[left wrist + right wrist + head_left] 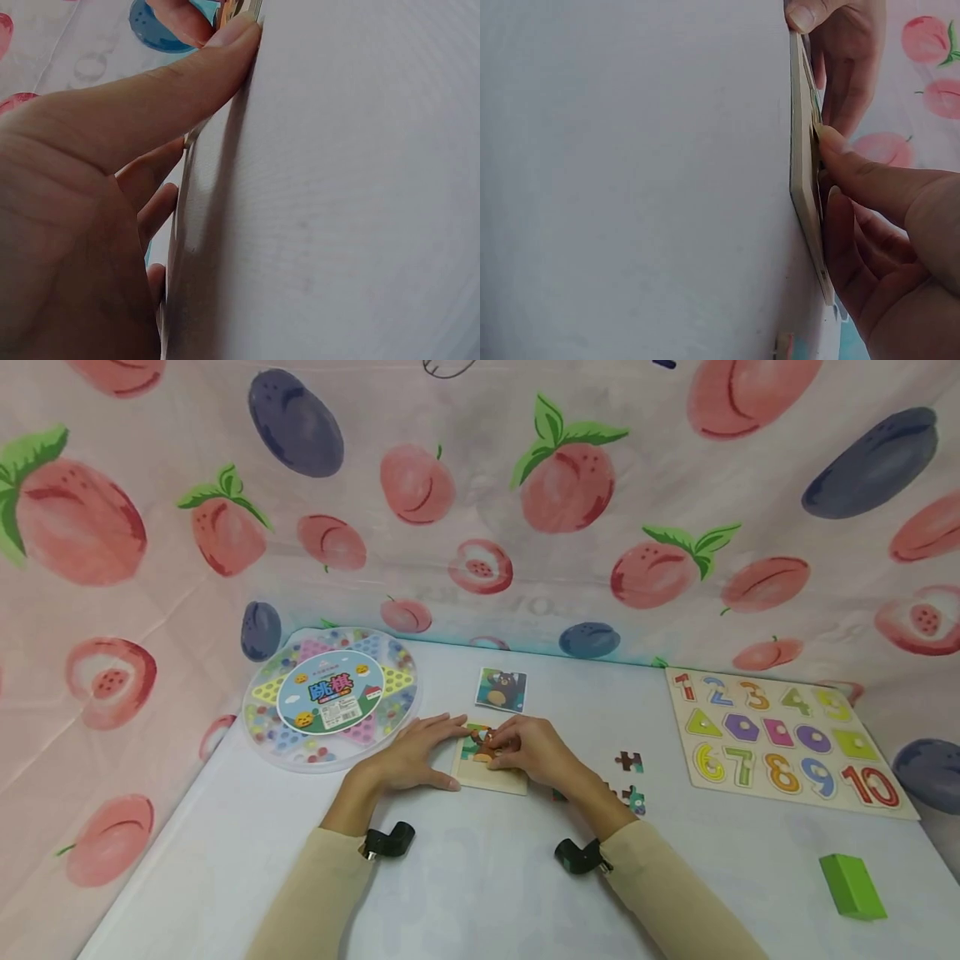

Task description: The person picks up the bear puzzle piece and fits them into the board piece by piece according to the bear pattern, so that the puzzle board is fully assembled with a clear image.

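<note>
A small wooden puzzle tray (491,779) lies in front of me, its upper part filled with a bear picture and its lower part bare wood. My left hand (408,755) rests along the tray's left side with straight fingers, its thumb touching the near left corner. Over the tray, my right hand (542,753) pinches a brown puzzle piece (485,757) between thumb and fingers; much of the piece is hidden. In the right wrist view, the right thumb (847,154) sits close against the tray's face. A square bear picture card (501,691) lies behind the tray.
Loose puzzle pieces (630,762) lie right of the tray, some partly behind my right forearm. A round Chinese checkers box (262,745) stands at left. At right are a wooden number board (678,727) and a green block (852,887). A fruit-print cloth hangs behind.
</note>
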Tool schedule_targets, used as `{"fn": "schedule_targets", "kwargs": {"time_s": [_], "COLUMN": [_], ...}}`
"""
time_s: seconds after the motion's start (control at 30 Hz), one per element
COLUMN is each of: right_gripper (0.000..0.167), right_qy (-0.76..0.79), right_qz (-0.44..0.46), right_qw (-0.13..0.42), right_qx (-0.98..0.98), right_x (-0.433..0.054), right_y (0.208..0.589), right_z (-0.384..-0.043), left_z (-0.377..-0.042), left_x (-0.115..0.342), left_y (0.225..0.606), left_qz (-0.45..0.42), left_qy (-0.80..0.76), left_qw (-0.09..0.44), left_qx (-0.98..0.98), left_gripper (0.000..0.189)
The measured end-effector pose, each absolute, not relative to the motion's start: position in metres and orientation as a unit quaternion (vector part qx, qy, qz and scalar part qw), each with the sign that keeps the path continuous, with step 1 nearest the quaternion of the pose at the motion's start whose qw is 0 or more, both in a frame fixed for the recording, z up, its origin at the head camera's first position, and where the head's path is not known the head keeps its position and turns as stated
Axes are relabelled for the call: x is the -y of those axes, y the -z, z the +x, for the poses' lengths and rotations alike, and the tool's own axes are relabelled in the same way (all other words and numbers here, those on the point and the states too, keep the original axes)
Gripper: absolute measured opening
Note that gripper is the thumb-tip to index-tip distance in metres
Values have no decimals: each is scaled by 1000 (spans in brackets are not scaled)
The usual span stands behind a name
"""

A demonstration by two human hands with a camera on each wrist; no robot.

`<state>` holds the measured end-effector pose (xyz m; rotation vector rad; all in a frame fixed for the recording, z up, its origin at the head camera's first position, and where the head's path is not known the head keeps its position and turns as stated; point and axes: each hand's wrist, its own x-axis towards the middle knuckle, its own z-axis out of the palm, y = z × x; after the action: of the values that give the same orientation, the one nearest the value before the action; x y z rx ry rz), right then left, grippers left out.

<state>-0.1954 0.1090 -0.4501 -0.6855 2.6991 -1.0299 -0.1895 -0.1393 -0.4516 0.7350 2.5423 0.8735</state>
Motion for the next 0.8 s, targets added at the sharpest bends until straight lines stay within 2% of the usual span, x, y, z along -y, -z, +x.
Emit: {"fn": "schedule_targets", "kwargs": {"time_s": [0.8], "right_gripper": [27], "right_qy": [343], "right_qz": [-208], "right_qw": [108], "right_qx": [-910], "right_x": [-108], "right_y": [449], "right_z": [-195], "left_z": [-189], "left_x": [138], "left_y": [452], "left_qz": [262], "left_qy": [-302], "left_qw": [169], "left_qx": [-901], "left_gripper": [79]}}
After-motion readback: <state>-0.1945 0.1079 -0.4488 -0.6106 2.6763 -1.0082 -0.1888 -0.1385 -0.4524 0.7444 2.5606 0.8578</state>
